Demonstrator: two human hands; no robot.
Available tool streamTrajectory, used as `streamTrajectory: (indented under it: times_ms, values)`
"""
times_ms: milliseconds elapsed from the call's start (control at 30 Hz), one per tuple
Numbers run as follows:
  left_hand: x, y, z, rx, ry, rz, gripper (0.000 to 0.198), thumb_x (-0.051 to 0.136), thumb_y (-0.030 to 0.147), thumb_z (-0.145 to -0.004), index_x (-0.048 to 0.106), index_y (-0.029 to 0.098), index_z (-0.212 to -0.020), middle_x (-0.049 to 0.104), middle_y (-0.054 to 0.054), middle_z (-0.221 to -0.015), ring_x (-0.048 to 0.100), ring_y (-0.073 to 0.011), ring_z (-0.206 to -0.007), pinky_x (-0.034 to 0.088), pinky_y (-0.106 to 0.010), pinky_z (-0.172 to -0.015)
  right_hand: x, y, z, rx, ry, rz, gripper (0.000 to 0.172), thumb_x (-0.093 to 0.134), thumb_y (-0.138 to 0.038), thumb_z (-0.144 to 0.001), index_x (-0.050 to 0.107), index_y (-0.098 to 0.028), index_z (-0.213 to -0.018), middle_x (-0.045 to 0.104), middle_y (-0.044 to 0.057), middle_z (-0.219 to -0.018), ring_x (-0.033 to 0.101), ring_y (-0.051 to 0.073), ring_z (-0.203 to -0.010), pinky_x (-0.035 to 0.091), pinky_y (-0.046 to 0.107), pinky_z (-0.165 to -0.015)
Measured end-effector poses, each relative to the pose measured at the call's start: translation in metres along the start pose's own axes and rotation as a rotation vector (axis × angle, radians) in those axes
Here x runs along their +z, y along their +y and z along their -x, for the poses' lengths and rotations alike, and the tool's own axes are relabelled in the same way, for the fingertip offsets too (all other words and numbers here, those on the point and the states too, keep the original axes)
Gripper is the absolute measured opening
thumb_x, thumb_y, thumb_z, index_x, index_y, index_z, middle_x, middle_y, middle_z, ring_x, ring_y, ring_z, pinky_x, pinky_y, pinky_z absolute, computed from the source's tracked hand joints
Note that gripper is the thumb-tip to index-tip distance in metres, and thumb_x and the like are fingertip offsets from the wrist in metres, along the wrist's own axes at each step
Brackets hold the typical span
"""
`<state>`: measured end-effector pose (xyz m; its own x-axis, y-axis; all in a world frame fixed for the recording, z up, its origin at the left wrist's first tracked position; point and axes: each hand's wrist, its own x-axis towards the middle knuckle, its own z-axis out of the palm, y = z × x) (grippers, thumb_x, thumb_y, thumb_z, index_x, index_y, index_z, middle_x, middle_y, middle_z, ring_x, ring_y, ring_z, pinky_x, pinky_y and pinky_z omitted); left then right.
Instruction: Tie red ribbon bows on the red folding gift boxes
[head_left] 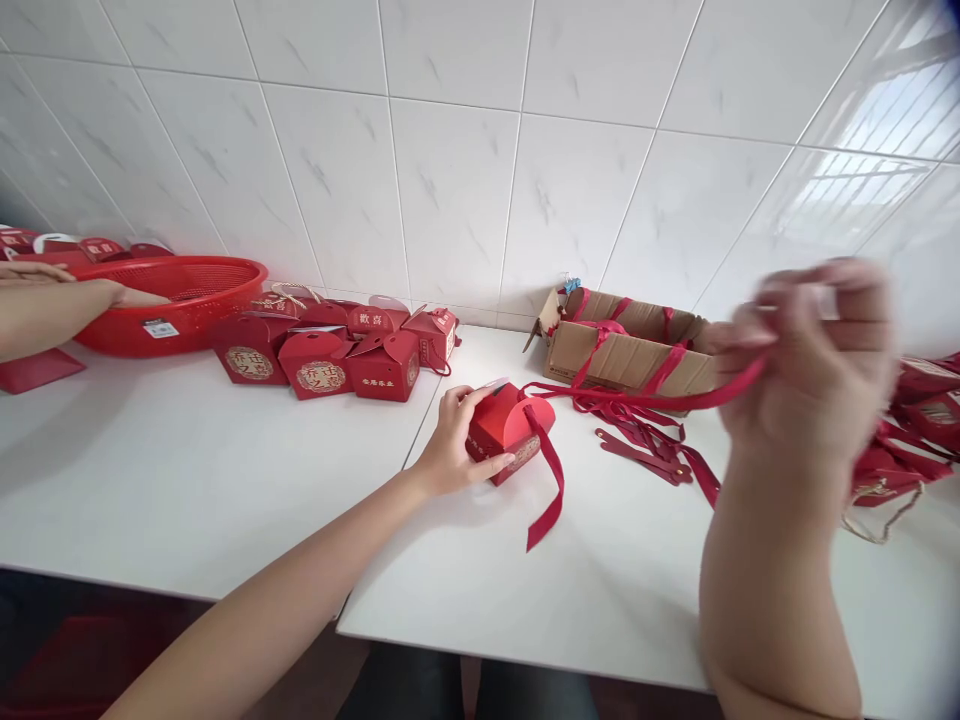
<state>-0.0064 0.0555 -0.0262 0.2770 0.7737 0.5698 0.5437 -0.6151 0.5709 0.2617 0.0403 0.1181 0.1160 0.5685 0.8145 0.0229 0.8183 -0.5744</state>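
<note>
My left hand (451, 450) is wrapped round the side of a small red gift box (496, 425) that sits on the white table. A dark red ribbon (551, 490) passes through the top of the box, with one loose end hanging down in front. The other end stretches to the right, up to my right hand (814, 350), which is raised and smeared by motion. Its fingers are closed on that ribbon. Below the stretched length lie a heap of ribbon (637, 432) and flat red strips (643, 458) on the table.
Behind stands a cardboard carton (600, 355) with ribbons draped over it. Several folded red boxes (322, 365) are grouped at left, beside a red plastic basket (180, 330) that another person's arm (52, 315) reaches into. More red boxes (930, 400) with cord handles sit far right. A tiled wall (450, 180) backs the table.
</note>
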Motion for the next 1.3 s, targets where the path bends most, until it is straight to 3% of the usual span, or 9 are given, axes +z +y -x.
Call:
streamTrajectory:
  times_ms: [67,167,300,400,600,733,900,1100,1300]
  values:
    - [0.001,0.0,0.0,0.058,0.012,0.054,0.081,0.075,0.036,-0.064,0.033,0.024,-0.132,0.034,-0.012,-0.123,0.037,-0.0307,-0.12,0.036,-0.051,-0.102,0.02,0.02,-0.001,0.153,-0.006,-0.116,0.019,0.072,-0.026,-0.074,0.056,-0.024,-0.082,0.052,-0.001,-0.08,0.053,0.007,-0.058,0.05,0.023,-0.055]
    - [0.004,-0.002,0.001,0.087,0.016,0.149,0.08,0.077,0.035,-0.063,0.032,0.023,-0.128,0.035,-0.013,-0.124,0.04,-0.0313,-0.121,0.04,-0.051,-0.1,0.047,0.05,0.008,0.439,-0.244,-0.079,0.025,0.073,-0.033,-0.071,0.056,-0.021,-0.086,0.057,0.002,-0.092,0.057,0.01,-0.066,0.053,0.025,-0.06]
    - [0.007,-0.001,0.003,0.108,0.002,0.237,0.081,0.076,0.033,-0.065,0.029,0.022,-0.13,0.034,-0.015,-0.131,0.036,-0.0325,-0.128,0.035,-0.053,-0.104,0.069,0.081,0.027,0.538,-0.469,0.017,0.038,0.074,-0.04,-0.068,0.051,-0.021,-0.091,0.054,0.005,-0.112,0.05,0.004,-0.051,0.043,0.022,-0.045]
    - [0.007,0.002,0.004,0.113,-0.006,0.232,0.083,0.077,0.034,-0.065,0.028,0.022,-0.131,0.034,-0.016,-0.13,0.037,-0.0332,-0.128,0.035,-0.055,-0.104,0.074,0.094,0.036,0.529,-0.536,0.065,0.041,0.071,-0.044,-0.069,0.046,-0.022,-0.093,0.052,0.006,-0.12,0.048,0.003,-0.048,0.037,0.021,-0.041]
    - [0.011,0.005,0.007,0.108,-0.028,0.218,0.089,0.079,0.037,-0.063,0.024,0.024,-0.133,0.032,-0.014,-0.129,0.037,-0.0324,-0.126,0.038,-0.053,-0.103,0.076,0.098,0.042,0.508,-0.601,0.071,0.035,0.068,-0.038,-0.073,0.042,-0.024,-0.093,0.049,0.005,-0.126,0.065,0.011,-0.065,0.048,0.025,-0.058]
    - [0.012,0.005,0.007,0.115,-0.021,0.208,0.092,0.079,0.038,-0.063,0.022,0.024,-0.133,0.031,-0.014,-0.128,0.036,-0.0322,-0.127,0.036,-0.053,-0.105,0.078,0.097,0.044,0.499,-0.618,0.047,0.032,0.066,-0.034,-0.075,0.042,-0.024,-0.094,0.049,0.004,-0.127,0.068,0.014,-0.075,0.05,0.026,-0.065]
    - [0.012,0.005,0.006,0.123,-0.02,0.195,0.09,0.079,0.039,-0.063,0.023,0.024,-0.132,0.031,-0.014,-0.128,0.037,-0.0329,-0.126,0.037,-0.054,-0.104,0.078,0.095,0.044,0.469,-0.68,0.079,0.029,0.064,-0.032,-0.076,0.044,-0.024,-0.095,0.051,0.005,-0.126,0.065,0.012,-0.067,0.051,0.028,-0.063]
    - [0.011,0.005,0.006,0.126,-0.015,0.178,0.088,0.078,0.038,-0.065,0.024,0.025,-0.132,0.032,-0.014,-0.127,0.036,-0.0323,-0.126,0.036,-0.054,-0.105,0.08,0.096,0.045,0.44,-0.593,0.029,0.031,0.066,-0.037,-0.075,0.042,-0.023,-0.091,0.051,0.007,-0.126,0.067,0.013,-0.074,0.054,0.03,-0.071]
    - [0.012,0.004,0.007,0.13,-0.025,0.18,0.09,0.079,0.04,-0.064,0.023,0.024,-0.133,0.031,-0.014,-0.129,0.034,-0.0322,-0.129,0.034,-0.053,-0.106,0.08,0.097,0.046,0.384,-0.626,0.0,0.027,0.065,-0.033,-0.078,0.045,-0.023,-0.092,0.051,0.007,-0.123,0.066,0.012,-0.073,0.054,0.031,-0.075]
